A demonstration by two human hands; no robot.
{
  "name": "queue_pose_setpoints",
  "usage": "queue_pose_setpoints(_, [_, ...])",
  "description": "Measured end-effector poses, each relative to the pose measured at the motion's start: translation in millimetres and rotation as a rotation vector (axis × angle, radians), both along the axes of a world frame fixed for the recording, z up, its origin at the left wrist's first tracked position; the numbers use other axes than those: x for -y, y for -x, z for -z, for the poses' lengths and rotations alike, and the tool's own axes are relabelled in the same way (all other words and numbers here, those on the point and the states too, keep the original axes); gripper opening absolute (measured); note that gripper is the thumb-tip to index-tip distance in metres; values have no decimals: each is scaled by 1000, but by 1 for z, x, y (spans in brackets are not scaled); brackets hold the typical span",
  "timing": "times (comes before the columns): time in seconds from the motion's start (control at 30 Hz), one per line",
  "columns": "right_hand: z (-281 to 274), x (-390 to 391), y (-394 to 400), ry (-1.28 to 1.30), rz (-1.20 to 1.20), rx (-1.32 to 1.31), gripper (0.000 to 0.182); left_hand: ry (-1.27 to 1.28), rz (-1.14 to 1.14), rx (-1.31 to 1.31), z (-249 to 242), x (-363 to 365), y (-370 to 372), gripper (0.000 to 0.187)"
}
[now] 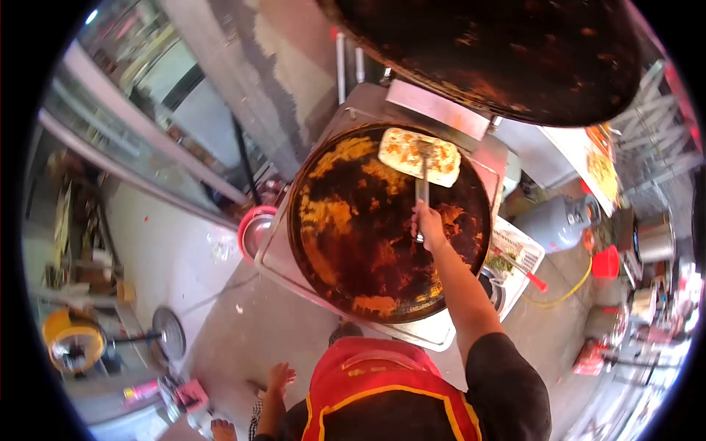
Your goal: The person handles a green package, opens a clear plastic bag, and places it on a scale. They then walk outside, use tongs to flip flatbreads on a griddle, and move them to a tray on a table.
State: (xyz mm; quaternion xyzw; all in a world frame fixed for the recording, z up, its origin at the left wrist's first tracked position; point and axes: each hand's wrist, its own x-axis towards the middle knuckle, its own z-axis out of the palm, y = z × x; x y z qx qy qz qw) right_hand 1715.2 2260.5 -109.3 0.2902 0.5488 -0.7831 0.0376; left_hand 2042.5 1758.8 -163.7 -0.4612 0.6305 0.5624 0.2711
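Observation:
My right hand (pixel 429 226) is closed round the handle of a metal utensil (pixel 424 187), perhaps tongs or a spatula. The utensil's far end rests on a pale, browned flatbread (pixel 397 151). This bread lies near the back edge of a large round griddle (pixel 346 257), whose dark surface has orange-brown patches. Low on the left, beside the red apron, my left hand (pixel 279 376) hangs away from the griddle, its fingers apart and nothing in them.
A big round lid (pixel 507 51) stands raised behind the griddle. A white basket (pixel 526 253) with greens and a red-handled tool is at the right, near a gas cylinder (pixel 555 222). Left are a red-rimmed basin (pixel 257 231) and a fan (pixel 73 342). Someone's fingers or toes (pixel 223 430) show at bottom left.

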Motion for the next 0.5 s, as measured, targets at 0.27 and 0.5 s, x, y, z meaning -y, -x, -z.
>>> queue_pose_setpoints(0.27, [-74,27,-73,-66,155,-293,28,1,584,-50,43,18,148,22])
queue_pose_setpoints(0.5, [-183,-8,-333,-316,256,-275,30,1,1151,-64,17,-105,187,19])
